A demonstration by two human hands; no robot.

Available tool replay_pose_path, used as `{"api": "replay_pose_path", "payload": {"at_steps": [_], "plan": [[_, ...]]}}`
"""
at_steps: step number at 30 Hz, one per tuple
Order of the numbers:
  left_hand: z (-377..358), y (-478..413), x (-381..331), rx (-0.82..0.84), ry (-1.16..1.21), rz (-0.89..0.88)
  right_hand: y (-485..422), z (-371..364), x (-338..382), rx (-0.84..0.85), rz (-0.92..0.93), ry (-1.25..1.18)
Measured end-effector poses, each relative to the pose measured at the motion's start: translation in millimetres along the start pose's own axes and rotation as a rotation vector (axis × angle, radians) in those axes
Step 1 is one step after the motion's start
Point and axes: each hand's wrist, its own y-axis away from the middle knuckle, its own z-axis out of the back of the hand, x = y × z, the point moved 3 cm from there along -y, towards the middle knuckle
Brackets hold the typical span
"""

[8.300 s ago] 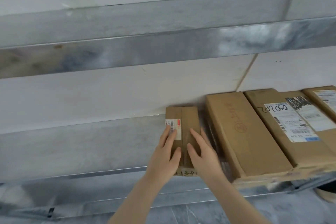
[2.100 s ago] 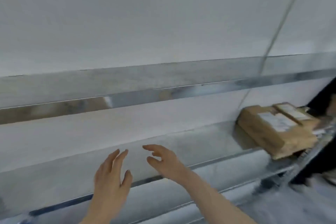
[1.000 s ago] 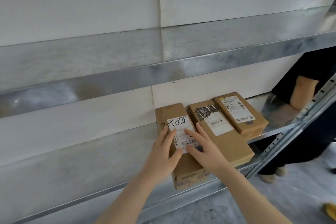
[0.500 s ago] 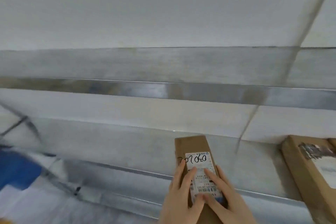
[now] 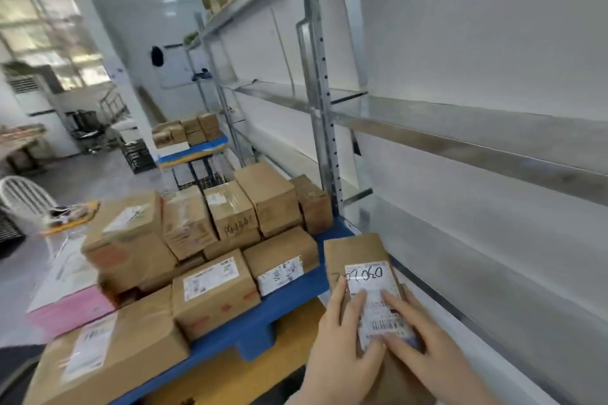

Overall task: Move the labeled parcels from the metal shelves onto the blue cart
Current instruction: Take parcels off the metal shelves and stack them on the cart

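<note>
I hold a long brown parcel (image 5: 357,251) with a white label and handwritten digits, in the air at the right edge of the blue cart (image 5: 291,301). My left hand (image 5: 340,352) and my right hand (image 5: 431,355) grip its near end, fingers lying over the label. Several labeled cardboard parcels (image 5: 214,289) lie stacked on the cart to the left. The metal shelves (image 5: 460,141) run along the wall on my right, close beside the parcel.
A perforated shelf upright (image 5: 320,108) stands just behind the cart. A pink box (image 5: 70,309) lies at the cart's left. Farther down the aisle are a second blue cart (image 5: 192,149) with boxes, black crates (image 5: 138,156) and a white chair (image 5: 23,194).
I have lifted the parcel off the shelf and turned left. The view has swung from the shelf to the loaded blue cart, with the parcel still in both hands.
</note>
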Motion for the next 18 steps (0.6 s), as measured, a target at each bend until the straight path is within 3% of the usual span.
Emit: {"api": "replay_pose_path", "payload": {"at_steps": [1, 4, 12, 18], "plan": [[17.0, -15.3, 7.1, -0.027, 0.009, -0.016, -26.2, -5.2, 6.2, -0.013, -0.022, -0.192], [54.1, -66.4, 18.3, -0.077, 0.011, -0.048, -97.0, -5.9, 22.7, -0.027, 0.013, -0.264], [106.1, -230.9, 24.5, -0.174, 0.030, -0.082, -281.5, 31.9, 15.7, -0.010, 0.026, -0.123], [125.0, -335.3, 64.4, -0.230, 0.039, 0.016, -411.2, 17.7, -4.1, 0.113, 0.076, -0.216]]}}
